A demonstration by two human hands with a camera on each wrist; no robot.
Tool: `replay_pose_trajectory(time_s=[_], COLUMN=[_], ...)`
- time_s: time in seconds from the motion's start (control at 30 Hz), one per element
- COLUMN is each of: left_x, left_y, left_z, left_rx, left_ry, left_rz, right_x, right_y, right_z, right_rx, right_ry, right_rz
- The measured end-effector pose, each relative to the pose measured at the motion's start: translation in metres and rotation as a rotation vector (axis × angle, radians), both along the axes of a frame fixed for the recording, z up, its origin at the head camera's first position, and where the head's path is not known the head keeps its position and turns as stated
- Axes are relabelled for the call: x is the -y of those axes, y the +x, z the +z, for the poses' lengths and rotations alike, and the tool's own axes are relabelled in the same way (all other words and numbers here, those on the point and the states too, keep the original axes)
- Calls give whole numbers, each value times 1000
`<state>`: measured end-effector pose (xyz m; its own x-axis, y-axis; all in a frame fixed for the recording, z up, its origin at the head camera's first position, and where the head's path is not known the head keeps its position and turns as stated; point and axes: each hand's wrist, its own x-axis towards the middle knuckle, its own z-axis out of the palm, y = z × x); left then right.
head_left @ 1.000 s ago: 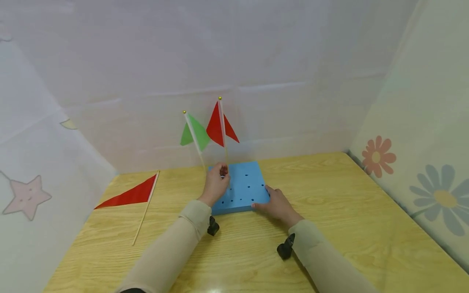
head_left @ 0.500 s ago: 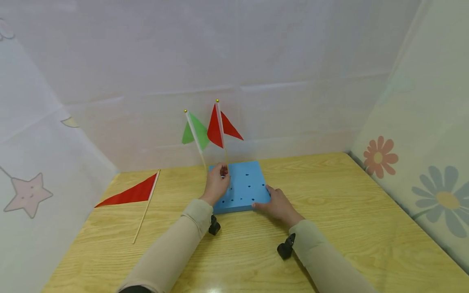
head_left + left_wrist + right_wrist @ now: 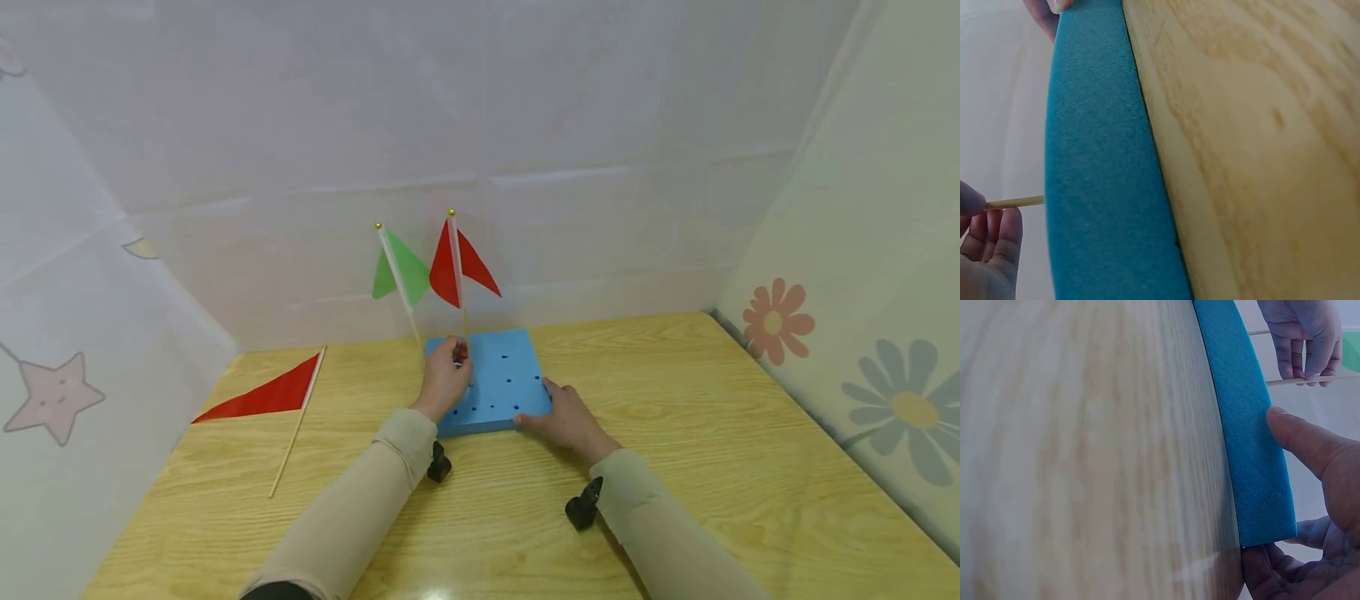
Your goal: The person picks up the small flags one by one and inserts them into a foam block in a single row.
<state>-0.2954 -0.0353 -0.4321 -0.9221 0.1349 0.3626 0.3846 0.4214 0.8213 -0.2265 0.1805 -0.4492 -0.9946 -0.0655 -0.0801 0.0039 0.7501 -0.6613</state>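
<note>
A thick blue foam block [image 3: 489,368] with rows of small holes lies on the table. My left hand [image 3: 446,375] pinches the thin wooden stick of a red pennant flag [image 3: 446,275], held nearly upright over the block's left part. In the left wrist view, the stick [image 3: 1022,202] runs from thumb and fingers down behind the block's upper edge, which hides its lower end. My right hand [image 3: 566,417] grips the block's front right corner, thumb at the front edge and fingers along the right side. Left of the red flag, a green flag [image 3: 408,271] leans leftward, its stick's foot behind my left hand.
Another red flag [image 3: 281,392] lies flat on the left of the wooden table [image 3: 675,417]. A pale cloth wall [image 3: 600,150] stands close behind the block. Patterned side walls flank the table, with printed flowers [image 3: 911,408] on the right.
The red flag in my left hand has come down slightly, its tip swaying left and back right. My right hand keeps its grip on the block's corner.
</note>
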Motion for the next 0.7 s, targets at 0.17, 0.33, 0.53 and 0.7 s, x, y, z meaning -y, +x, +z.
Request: replay_pose_trajectory(time_s=[0.17, 0.33, 0.53, 0.7], left_x=[0, 1, -1, -2], left_y=[0, 0, 0, 1], left_z=[-3, -4, -4, -6], left_rx=[34, 64, 67, 49], left_ry=[-13, -34, -41, -24], left_rz=[-7, -2, 0, 9], right_x=[1, 2, -1, -1], right_y=[0, 0, -1, -3], right_z=[2, 2, 1, 0], right_rx=[1, 4, 15, 6], right_ry=[-8, -6, 2, -5], right_rz=[5, 2, -12, -17])
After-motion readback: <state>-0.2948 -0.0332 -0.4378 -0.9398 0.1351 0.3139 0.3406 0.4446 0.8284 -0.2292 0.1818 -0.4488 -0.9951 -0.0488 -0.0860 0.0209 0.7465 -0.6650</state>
